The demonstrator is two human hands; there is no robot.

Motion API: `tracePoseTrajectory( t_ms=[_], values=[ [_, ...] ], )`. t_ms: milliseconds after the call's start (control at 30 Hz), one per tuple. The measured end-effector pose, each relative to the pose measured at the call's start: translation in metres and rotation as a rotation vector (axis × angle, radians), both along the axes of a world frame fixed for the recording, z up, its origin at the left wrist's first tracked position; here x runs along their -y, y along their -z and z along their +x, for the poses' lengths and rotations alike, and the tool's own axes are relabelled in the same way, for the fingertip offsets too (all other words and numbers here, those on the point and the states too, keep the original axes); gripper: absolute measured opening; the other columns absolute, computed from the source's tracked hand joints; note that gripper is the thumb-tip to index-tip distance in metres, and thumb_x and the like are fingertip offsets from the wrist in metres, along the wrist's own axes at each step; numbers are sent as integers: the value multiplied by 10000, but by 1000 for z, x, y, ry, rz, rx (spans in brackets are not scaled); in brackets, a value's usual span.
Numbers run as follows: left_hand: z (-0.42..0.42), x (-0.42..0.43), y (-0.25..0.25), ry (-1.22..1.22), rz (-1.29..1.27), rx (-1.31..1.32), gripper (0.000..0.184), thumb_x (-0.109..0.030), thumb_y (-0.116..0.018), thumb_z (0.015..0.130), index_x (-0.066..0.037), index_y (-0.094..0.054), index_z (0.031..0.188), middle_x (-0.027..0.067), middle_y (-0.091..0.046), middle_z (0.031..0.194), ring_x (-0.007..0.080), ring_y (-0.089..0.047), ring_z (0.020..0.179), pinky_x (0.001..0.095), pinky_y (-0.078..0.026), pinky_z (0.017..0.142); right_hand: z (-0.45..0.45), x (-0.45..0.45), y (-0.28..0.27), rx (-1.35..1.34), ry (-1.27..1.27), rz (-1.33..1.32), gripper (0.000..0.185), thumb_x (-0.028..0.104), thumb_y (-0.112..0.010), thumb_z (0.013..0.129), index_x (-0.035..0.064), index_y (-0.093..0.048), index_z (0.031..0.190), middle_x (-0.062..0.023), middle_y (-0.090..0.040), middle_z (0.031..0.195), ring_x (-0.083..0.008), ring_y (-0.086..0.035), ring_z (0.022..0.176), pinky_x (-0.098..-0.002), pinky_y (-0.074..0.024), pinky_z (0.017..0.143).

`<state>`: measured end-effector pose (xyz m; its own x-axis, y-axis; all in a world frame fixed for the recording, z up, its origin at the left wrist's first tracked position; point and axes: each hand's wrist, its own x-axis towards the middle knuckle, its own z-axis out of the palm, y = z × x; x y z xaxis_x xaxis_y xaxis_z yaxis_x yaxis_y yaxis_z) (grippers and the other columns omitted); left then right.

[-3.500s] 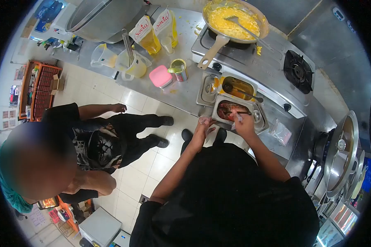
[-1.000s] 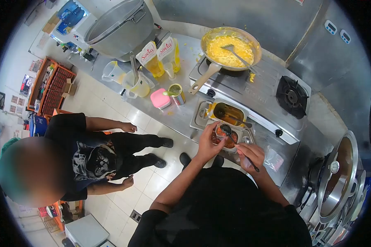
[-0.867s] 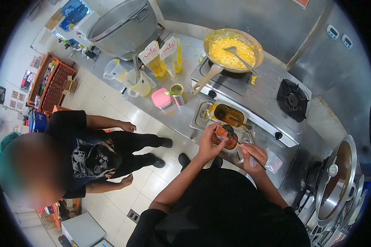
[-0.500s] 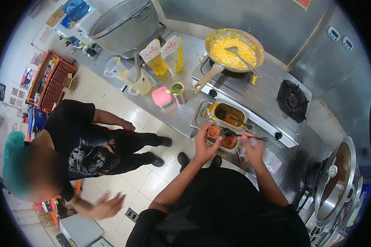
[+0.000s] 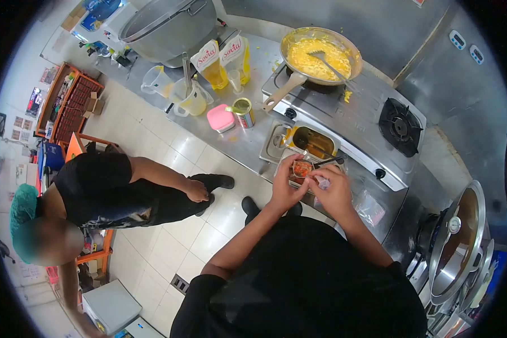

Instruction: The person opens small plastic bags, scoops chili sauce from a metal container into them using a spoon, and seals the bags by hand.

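Observation:
My left hand (image 5: 287, 186) is closed around a small clear cup (image 5: 302, 168) with a chunky red-orange filling. My right hand (image 5: 333, 190) is bent in close beside it, its fingertips meeting at the cup's near edge. A small clear, whitish plastic piece (image 5: 323, 183) shows between the right fingers; its exact shape is unclear. Partly hidden under both hands is a metal pan of red sauce. A dark-handled spoon (image 5: 329, 161) lies at that pan, untouched. Just beyond stands a metal pan of brownish oily sauce (image 5: 308, 139).
A frying pan (image 5: 284, 93) with yellow food and a spatula sits on the gas stove (image 5: 366, 121). Oil pouches (image 5: 211, 65), a measuring jug (image 5: 188, 101), a pink-lidded box (image 5: 221, 118) and an open can (image 5: 243, 112) stand left. A co-worker (image 5: 112, 188) is at left.
My right hand has let go of the spoon and moved in to the cup. The cup has shifted slightly right and up. The co-worker has turned, one arm reaching down toward the bottom left.

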<state>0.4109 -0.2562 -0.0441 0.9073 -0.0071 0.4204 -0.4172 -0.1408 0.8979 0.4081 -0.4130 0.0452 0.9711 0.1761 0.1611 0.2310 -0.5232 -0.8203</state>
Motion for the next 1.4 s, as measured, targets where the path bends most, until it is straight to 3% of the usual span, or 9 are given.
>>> tracePoseTrajectory(
  t_ms=[133, 233, 300, 333, 433, 633, 1067, 1133, 1400],
  values=[
    [-5, -1, -8, 24, 8, -57, 730, 19, -748, 784, -10, -381, 1415, 182, -470, 1400, 269, -542, 1249, 370, -479, 1007, 1, 6, 8, 15, -16, 7, 168, 87, -733, 802, 6, -714, 947, -122, -672, 918, -288, -673, 828, -351, -522, 740],
    [-12, -3, -17, 71, -159, -142, 629, 15, -697, 850, -24, -412, 1408, 160, -514, 1379, 244, -580, 1204, 351, -494, 984, 2, 13, 6, 120, -14, 5, 149, 90, -711, 825, 4, -702, 945, -120, -665, 923, -296, -670, 824, -360, -523, 742],
    [-15, -11, -20, 90, -191, -308, 410, -12, -647, 920, -6, -539, 1315, 136, -619, 1268, 215, -627, 1129, 334, -507, 954, 4, 16, 5, 187, -8, 21, 134, 77, -703, 834, 3, -699, 946, -122, -665, 926, -294, -665, 818, -361, -523, 744],
    [-17, -14, -22, 90, -190, -311, 410, -12, -647, 920, -6, -539, 1315, 136, -619, 1268, 215, -627, 1129, 334, -507, 954, 4, 17, 4, 207, -20, 27, 127, 65, -701, 838, 1, -696, 948, -124, -665, 929, -294, -663, 824, -359, -523, 748],
    [-16, -16, -25, -29, -162, -282, 163, -39, -640, 943, 4, -718, 1079, 119, -720, 1123, 200, -647, 1058, 342, -494, 944, 3, 19, 5, 218, -28, 47, 122, 33, -704, 834, -3, -693, 950, -124, -667, 934, -288, -660, 840, -350, -522, 757],
    [-12, -18, -46, -116, 64, -55, 156, -21, -678, 887, -45, -757, 1020, 99, -737, 1089, 235, -634, 1057, 353, -435, 969, 3, 21, 1, 254, -11, 148, 130, -22, -720, 810, -5, -686, 934, -126, -664, 931, -264, -655, 854, -333, -514, 765],
    [-13, -10, -51, -200, 63, -47, 114, -40, -697, 877, -46, -758, 973, 98, -742, 1026, 237, -647, 991, 345, -481, 891, 3, 22, 7, 253, 18, 189, 113, -27, -684, 842, -7, -634, 941, -118, -634, 929, -229, -627, 818, -319, -496, 742],
    [-14, -5, -49, -190, -84, -94, 96, -41, -683, 891, -33, -740, 967, 105, -737, 1000, 243, -653, 958, 343, -489, 867, -2, 20, 5, 248, 1, 194, 107, -17, -680, 851, -3, -633, 946, -116, -633, 931, -225, -625, 816, -318, -494, 740],
    [-15, 3, -58, -173, -110, -132, 96, -46, -648, 927, -16, -713, 991, 103, -715, 987, 202, -649, 938, 301, -494, 825, -1, 20, 3, 221, 50, 217, 65, 6, -654, 880, -8, -612, 927, -116, -619, 908, -217, -608, 809, -309, -477, 749]
  ],
)
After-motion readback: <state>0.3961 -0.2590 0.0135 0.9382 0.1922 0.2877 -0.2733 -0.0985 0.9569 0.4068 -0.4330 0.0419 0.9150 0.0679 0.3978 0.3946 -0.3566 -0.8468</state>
